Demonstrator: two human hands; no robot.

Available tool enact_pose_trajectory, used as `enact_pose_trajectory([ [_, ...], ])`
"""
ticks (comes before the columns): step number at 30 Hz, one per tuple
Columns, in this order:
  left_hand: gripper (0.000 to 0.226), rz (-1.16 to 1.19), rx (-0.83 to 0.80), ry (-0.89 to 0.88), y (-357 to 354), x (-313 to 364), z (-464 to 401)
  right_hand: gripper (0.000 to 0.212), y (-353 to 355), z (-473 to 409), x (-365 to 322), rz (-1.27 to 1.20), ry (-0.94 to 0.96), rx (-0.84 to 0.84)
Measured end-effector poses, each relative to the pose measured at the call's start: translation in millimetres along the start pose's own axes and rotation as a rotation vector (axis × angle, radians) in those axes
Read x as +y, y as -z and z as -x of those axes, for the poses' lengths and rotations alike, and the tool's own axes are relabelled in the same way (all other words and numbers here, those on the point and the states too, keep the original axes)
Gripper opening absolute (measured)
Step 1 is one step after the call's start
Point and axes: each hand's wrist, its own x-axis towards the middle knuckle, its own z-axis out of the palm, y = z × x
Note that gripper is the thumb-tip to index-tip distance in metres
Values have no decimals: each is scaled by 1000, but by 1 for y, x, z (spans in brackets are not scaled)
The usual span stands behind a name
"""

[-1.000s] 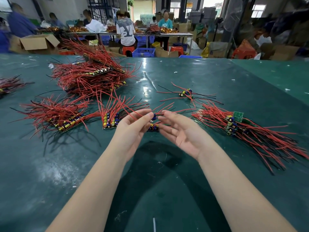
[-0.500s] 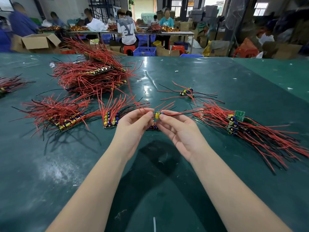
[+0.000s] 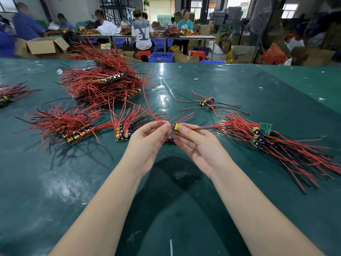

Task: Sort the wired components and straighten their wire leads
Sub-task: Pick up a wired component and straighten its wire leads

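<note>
1. Left hand [image 3: 147, 143] raised above the green table [image 3: 55, 191], thumb and forefinger pinched on a red lead [image 3: 153, 115] just left of the small component [image 3: 175, 126]; remaining fingers loosely curled beneath.
2. Right hand [image 3: 200, 145] palm-up, thumb and fingertips closed on the component's yellow body; leads running off rightward past the fingers.
3. Held between the two hands, clear of the table surface, in front of the middle cluster [image 3: 122, 131].
4. Likely very light; body small and rigid, so best gripped there with one hand. Leads thin, insulated, springy-soft, probably bending easily and keeping a kink. Best drawn through a light pinch from the body outward; a hard tug probably a strain on the solder joint.
5. Hidden: underside of the component and its joint to the leads, behind the fingertips. Number of leads pinched by the left hand hard to tell against the red strands behind.
6. Further out: a sorted-looking row at right [image 3: 262, 133], a few loose pieces behind [image 3: 207, 102], a big tangled heap at far left [image 3: 103, 84], another bundle at near left [image 3: 73, 130]. Individual units inside the heaps impossible to separate by eye.
7. Far-left bundle [image 3: 7, 95] cut by the frame edge; right-hand wire ends likewise.
</note>
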Motion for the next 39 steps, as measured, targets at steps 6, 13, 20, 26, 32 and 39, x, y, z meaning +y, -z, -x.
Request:
enact_pose_trajectory([
  [6, 7, 141, 23, 93, 0, -2, -2, 15, 2, 0, -3, 46, 18, -4],
  [13, 11, 3, 39, 1, 1, 0, -4, 12, 4, -1, -3, 95, 80, 78],
  [20, 10, 19, 84, -20, 0, 0, -3, 11, 5, -1, 0, 201, 94, 51],
  [26, 13, 0, 71, -6, -1, -1, -3, 11, 7, -2, 0, 203, 109, 73],
  [32, 9, 4, 86, -11, 0, 2, -4, 12, 7, -2, -1, 212, 109, 82],
  [39, 8, 9, 101, 19, 2, 3, -4, 12, 7, -2, -1, 194, 83, 64],
])
